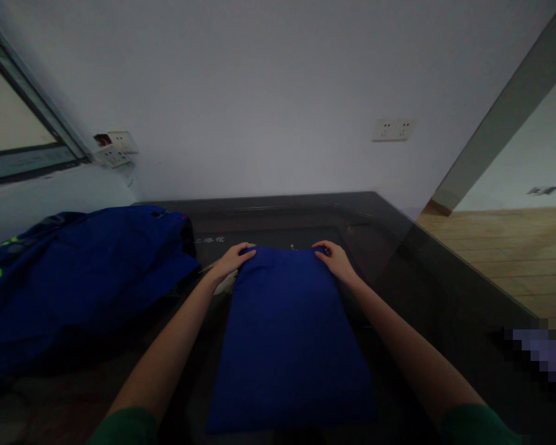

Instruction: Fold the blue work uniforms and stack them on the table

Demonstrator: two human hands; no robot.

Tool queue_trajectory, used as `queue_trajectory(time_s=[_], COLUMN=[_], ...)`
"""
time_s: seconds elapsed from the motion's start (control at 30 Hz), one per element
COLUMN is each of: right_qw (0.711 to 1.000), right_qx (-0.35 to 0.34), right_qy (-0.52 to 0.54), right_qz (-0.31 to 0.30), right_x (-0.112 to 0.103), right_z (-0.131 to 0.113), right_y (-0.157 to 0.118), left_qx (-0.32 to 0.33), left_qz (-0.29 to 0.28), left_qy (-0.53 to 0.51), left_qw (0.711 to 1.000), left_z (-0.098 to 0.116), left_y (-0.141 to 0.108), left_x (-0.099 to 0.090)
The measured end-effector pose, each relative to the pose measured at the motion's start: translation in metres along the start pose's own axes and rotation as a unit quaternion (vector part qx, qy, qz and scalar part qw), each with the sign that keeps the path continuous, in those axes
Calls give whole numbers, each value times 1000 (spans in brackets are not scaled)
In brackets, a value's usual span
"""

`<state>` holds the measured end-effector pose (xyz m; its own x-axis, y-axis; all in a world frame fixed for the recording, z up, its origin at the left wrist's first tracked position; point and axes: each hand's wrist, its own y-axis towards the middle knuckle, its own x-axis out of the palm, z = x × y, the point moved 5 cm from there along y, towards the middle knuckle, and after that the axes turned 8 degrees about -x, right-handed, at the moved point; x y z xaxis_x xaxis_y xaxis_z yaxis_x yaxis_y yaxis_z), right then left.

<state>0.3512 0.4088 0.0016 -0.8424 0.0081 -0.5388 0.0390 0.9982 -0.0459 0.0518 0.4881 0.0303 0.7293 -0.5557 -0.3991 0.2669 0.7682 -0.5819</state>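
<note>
A flat blue cloth (290, 334), roughly rectangular and wider toward me, lies over the middle of the dark glossy table (393, 247). At its far left corner my left hand (234, 258) pinches the edge between thumb and fingers. My right hand (334, 258) grips the far right corner the same way. The far edge of the cloth runs nearly straight between both hands. Part of a pale object shows beside my left wrist, too hidden to name.
A heaped blue garment (92, 266) with yellow-green patches covers the table's left side. Behind the table stands a white wall with sockets (393, 130). A pixelated purple item (544, 355) is at the right edge, and a wooden floor (495, 247) lies beyond.
</note>
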Motion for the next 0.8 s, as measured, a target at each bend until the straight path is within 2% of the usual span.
queue_trajectory(time_s=[0.1,0.23,0.37,0.5,0.63,0.7,0.8], right_qw=[1000,999,997,996,995,995,993], right_qx=[16,23,22,22,28,29,29], right_qy=[20,43,68,86,93,98,109], right_qz=[-13,-17,-19,-10,5,12,16], right_x=[-1,-3,-4,-3,-1,-1,-1], right_z=[3,6,8,10,12,13,12], right_y=[2,3,2,2,3,4,4], left_qx=[19,76,89,104,69,63,69], left_qz=[-68,-145,-135,-103,-98,-138,-172], left_qy=[-34,-74,-58,61,189,187,80], left_qw=[997,984,985,987,975,971,979], left_z=[11,24,21,11,-4,-9,-7], left_y=[2,10,19,20,20,17,11], left_x=[-2,-1,-1,-7,-17,-18,-17])
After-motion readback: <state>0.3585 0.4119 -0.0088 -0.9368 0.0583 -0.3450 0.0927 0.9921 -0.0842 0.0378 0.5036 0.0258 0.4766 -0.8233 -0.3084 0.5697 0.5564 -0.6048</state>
